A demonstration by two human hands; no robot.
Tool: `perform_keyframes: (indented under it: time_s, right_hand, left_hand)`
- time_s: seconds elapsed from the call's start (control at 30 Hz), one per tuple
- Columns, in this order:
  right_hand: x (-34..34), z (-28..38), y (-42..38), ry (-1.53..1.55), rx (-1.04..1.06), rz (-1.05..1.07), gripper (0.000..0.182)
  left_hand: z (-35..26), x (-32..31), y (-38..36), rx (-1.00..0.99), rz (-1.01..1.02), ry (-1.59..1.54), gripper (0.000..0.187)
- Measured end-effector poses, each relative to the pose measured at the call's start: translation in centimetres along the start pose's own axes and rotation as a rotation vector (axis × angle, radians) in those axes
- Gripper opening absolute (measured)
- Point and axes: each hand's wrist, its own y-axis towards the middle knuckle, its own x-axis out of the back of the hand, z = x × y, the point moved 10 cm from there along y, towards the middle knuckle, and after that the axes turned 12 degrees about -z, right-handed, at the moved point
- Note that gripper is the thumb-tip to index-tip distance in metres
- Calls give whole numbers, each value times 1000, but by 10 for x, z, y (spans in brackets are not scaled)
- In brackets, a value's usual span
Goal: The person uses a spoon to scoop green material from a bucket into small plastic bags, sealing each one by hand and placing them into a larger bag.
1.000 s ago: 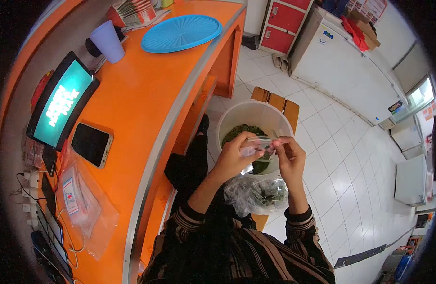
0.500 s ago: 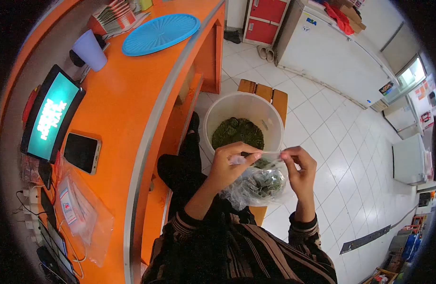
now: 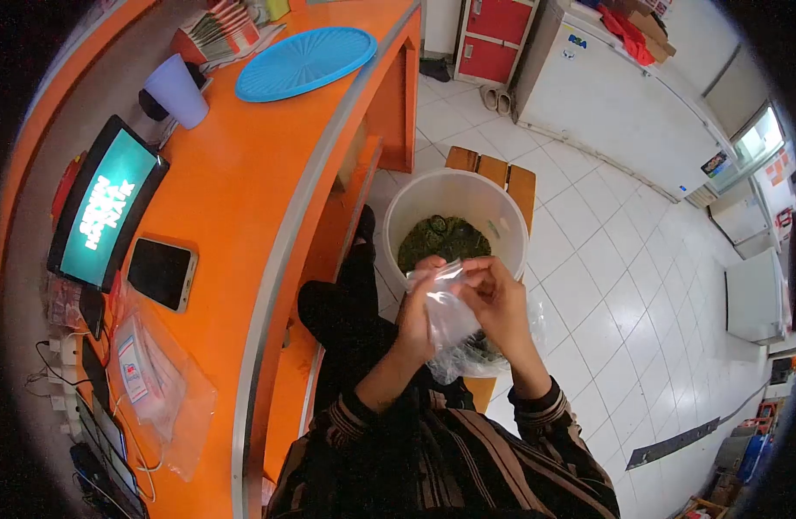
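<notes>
A small clear plastic bag [image 3: 451,318] is stretched between my two hands, just over the near side of a white bucket [image 3: 501,208]. My left hand [image 3: 418,311] pinches the bag's left side near its top edge. On the other side, my right hand [image 3: 499,304] has its fingers closed at the bag's upper right corner. Inside the bucket lies a dark green leafy mass [image 3: 441,240]. Below my hands, a larger crumpled clear bag [image 3: 534,324] with dark green contents is partly hidden by my right hand and the small bag.
The bucket stands on a wooden slatted bench [image 3: 520,186]. Left is an orange counter [image 3: 233,164] with a blue lid [image 3: 307,62], purple cup [image 3: 177,91], lit screen [image 3: 104,212], phone [image 3: 162,273] and bagged packets [image 3: 156,381]. A white chest freezer [image 3: 614,104] stands far right.
My hands have come closer together, and the small bag now hangs spread out between them instead of being a narrow stretched strip. My right hand has moved left, across the larger bag.
</notes>
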Motion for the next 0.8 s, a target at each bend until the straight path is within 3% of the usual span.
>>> perform_keyframes:
  time_s: [0.07, 0.2, 0.27, 0.33, 0.37, 0.4, 0.47, 0.6, 0.73, 0.8]
  right_hand:
    - [0, -1, 3, -235, -26, 58, 25]
    - [15, 21, 9, -226, 54, -2, 26]
    - [26, 13, 12, -165, -66, 7, 28]
    - [30, 14, 12, -134, -80, 52, 27]
    - [27, 9, 11, -146, -126, 117, 26]
    - [23, 4, 9, -157, -172, 182, 26]
    - [21, 10, 9, -226, -123, 212, 26]
    - [17, 22, 11, -419, 10, 230, 29]
    - [12, 16, 12, -394, 22, 220, 24]
    - [18, 62, 9, -650, 588, -102, 18]
  left_hand:
    - [-1, 2, -3, 20, -1, 126, 20]
    - [13, 16, -1, 275, -93, -277, 26]
    - [24, 29, 1, 398, -167, -388, 26]
    - [-15, 9, -3, -105, 28, 459, 25]
    - [-8, 15, -5, 53, -51, 460, 21]
    - [-9, 19, -3, 53, -52, 459, 21]
    - [3, 13, -3, 32, 210, 877, 16]
    - [-15, 4, -10, -14, 82, 871, 17]
    - [-20, -6, -12, -160, 192, 976, 14]
    - [-45, -15, -15, -398, 84, 1066, 9]
